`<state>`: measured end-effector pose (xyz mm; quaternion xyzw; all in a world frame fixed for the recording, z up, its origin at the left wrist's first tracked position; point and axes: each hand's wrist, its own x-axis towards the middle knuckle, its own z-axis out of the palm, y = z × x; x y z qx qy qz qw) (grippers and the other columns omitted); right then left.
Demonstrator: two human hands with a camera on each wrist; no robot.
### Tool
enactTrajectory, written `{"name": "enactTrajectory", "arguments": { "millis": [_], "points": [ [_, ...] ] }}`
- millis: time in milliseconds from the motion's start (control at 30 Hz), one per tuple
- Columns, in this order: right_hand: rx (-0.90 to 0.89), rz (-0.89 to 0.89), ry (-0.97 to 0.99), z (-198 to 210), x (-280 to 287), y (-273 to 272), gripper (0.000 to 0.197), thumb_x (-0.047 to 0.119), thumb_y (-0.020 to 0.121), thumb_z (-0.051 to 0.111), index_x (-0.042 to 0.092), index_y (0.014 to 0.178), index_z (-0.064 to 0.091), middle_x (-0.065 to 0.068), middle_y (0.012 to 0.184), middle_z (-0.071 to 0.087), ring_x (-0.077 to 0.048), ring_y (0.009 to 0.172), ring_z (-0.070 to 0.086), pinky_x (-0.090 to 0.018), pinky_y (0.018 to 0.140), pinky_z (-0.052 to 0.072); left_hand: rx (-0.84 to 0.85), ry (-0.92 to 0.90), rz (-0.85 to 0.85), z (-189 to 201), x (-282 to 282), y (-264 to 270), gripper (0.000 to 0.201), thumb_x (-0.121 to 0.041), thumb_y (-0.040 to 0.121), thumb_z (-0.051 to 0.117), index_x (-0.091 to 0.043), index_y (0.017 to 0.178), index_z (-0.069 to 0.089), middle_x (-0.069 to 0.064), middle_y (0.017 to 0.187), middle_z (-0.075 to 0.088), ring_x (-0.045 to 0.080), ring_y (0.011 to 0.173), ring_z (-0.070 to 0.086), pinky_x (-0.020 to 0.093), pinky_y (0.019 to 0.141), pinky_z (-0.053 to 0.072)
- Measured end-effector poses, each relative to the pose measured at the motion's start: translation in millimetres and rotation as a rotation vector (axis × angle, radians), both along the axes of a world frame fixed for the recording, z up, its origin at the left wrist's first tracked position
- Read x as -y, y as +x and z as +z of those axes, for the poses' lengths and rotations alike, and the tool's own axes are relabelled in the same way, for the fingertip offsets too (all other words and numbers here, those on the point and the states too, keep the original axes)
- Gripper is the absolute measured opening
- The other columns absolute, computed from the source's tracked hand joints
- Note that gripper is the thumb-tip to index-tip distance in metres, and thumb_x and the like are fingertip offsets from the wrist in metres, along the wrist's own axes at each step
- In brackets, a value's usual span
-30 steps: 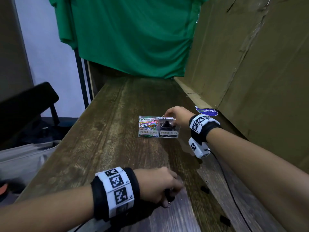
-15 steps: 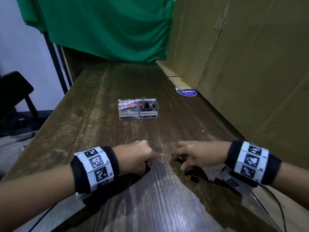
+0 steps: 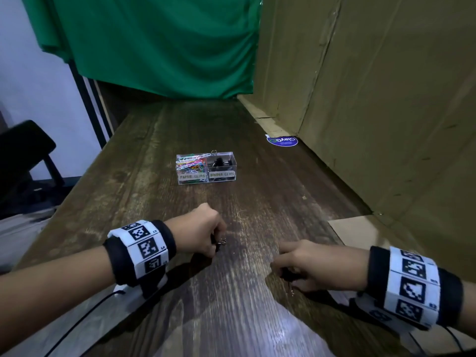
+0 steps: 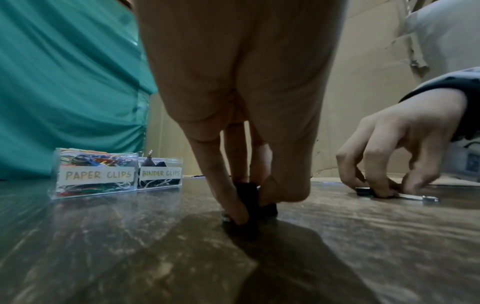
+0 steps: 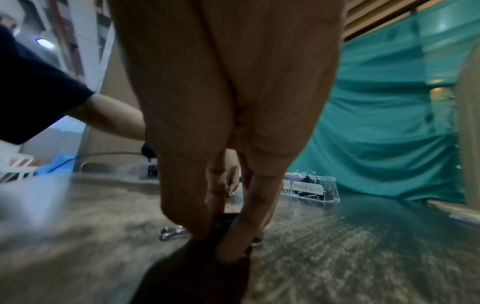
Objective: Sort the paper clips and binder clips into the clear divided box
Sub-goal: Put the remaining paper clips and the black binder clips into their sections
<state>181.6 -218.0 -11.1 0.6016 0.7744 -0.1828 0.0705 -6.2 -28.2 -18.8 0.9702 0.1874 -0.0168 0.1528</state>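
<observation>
- We find the left hand [image 3: 198,229] low on the wooden table [image 3: 159,155], fingertips [image 4: 237,214] pinched narrow around a black binder clip [image 4: 248,195] that stands on the surface, its wire loops showing beside the fingers in the head view.
- The right hand [image 3: 311,264] is also down, fingers curled over a second black binder clip [image 3: 288,274] that lies flat; a wire handle pokes out beneath the hand.
- The clear divided box [image 3: 206,168] sits straight ahead of both hands, well apart from them, its long axis running left to right.
- Its right compartment, labelled for binder clips [image 3: 221,174], holds black clips; the left holds coloured paper clips [image 3: 192,163].
- We judge the left hand slightly nearer the box, though the binder compartment lies to its right; each carry runs forward and inward.
- Whether either clip is clear of the table, we cannot tell.
</observation>
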Motion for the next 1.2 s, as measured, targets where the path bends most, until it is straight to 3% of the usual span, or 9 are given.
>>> {"name": "enactTrajectory", "arguments": {
  "millis": [200,367,533,633,700,767,900,1033,1200],
  "points": [
    [0.033,-0.032,-0.028,-0.2,-4.4,-2.5,0.035,0.006,0.077,0.051,0.034,0.079,0.032,0.001,0.093,0.037,-0.025,0.076,0.05,-0.046,0.062,0.045,0.001,-0.058,0.076,10.7,-8.0,7.4,0.018,-0.011,0.06,0.074,-0.016,0.055,0.058,0.0,0.059,0.063,0.007,0.054,0.054,0.018,0.05,0.043],
    [0.002,-0.061,-0.01,-0.8,-14.9,2.8,0.033,0.005,0.074,0.055,0.031,0.081,0.037,0.007,0.09,0.032,-0.01,0.068,0.039,-0.027,0.051,0.03,0.236,-0.038,0.311,39.3,-51.2,37.2,0.02,-0.011,0.061,0.078,-0.018,0.056,0.059,0.0,0.06,0.064,0.005,0.053,0.053,0.02,0.054,0.044],
    [0.028,-0.068,-0.014,-1.0,-25.3,4.7,0.025,0.014,0.072,0.058,0.028,0.089,0.046,0.002,0.1,0.045,-0.018,0.093,0.043,-0.036,0.066,0.041,0.425,-0.076,0.506,60.8,-102.4,76.2,0.01,-0.011,0.064,0.078,-0.01,0.064,0.068,0.012,0.073,0.072,0.011,0.061,0.06,0.021,0.062,0.054],
    [-0.063,-0.056,-0.065,-0.9,-29.6,6.5,0.025,0.011,0.072,0.059,0.027,0.085,0.045,0.003,0.098,0.04,-0.014,0.087,0.041,-0.028,0.062,0.037,0.464,-0.059,0.575,64.3,-128.3,98.4,0.008,-0.011,0.068,0.076,-0.007,0.074,0.071,0.011,0.076,0.07,0.017,0.075,0.062,0.023,0.07,0.051],
    [-0.096,-0.051,-0.092,-5.6,-32.8,10.0,0.03,0.01,0.072,0.059,0.032,0.081,0.042,0.004,0.097,0.037,-0.014,0.082,0.042,-0.029,0.064,0.043,0.434,-0.066,0.566,61.5,-141.5,111.0,0.012,-0.008,0.071,0.074,-0.002,0.081,0.074,0.015,0.084,0.073,0.02,0.077,0.066,0.027,0.076,0.055],
    [-0.093,0.009,-0.035,-9.4,-36.6,13.9,0.023,0.016,0.076,0.056,0.033,0.08,0.042,0.004,0.098,0.038,-0.018,0.085,0.046,-0.043,0.076,0.05,0.372,-0.031,0.544,55.0,-150.9,120.4,0.014,-0.007,0.074,0.072,-0.002,0.087,0.075,0.016,0.091,0.075,0.021,0.08,0.068,0.026,0.077,0.054],
    [-0.056,0.111,0.035,-13.4,-40.3,16.5,0.027,0.015,0.091,0.05,0.035,0.081,0.035,0.005,0.098,0.03,-0.015,0.084,0.04,-0.029,0.075,0.035,0.296,0.019,0.483,42.1,-159.5,129.4,0.019,-0.012,0.077,0.072,-0.006,0.095,0.076,0.014,0.097,0.075,0.022,0.095,0.069,0.021,0.079,0.049],
    [-0.115,0.088,0.026,-10.0,-38.2,15.7,0.029,0.014,0.088,0.047,0.038,0.086,0.032,0.01,0.099,0.031,-0.011,0.086,0.038,-0.028,0.07,0.03,0.293,0.036,0.408,38.4,-162.0,124.3,0.028,-0.015,0.075,0.076,-0.007,0.102,0.073,0.011,0.101,0.074,0.019,0.095,0.068,0.023,0.084,0.052],
    [-0.24,0.05,0.01,-7.8,-40.6,14.1,0.017,0.011,0.073,0.047,0.027,0.076,0.043,0.01,0.089,0.036,-0.011,0.08,0.046,-0.023,0.064,0.032,0.404,0.077,0.283,47.2,-141.2,103.4,0.014,-0.015,0.079,0.071,-0.012,0.092,0.074,0.005,0.094,0.072,0.011,0.081,0.062,0.029,0.083,0.056]
  ]
}}
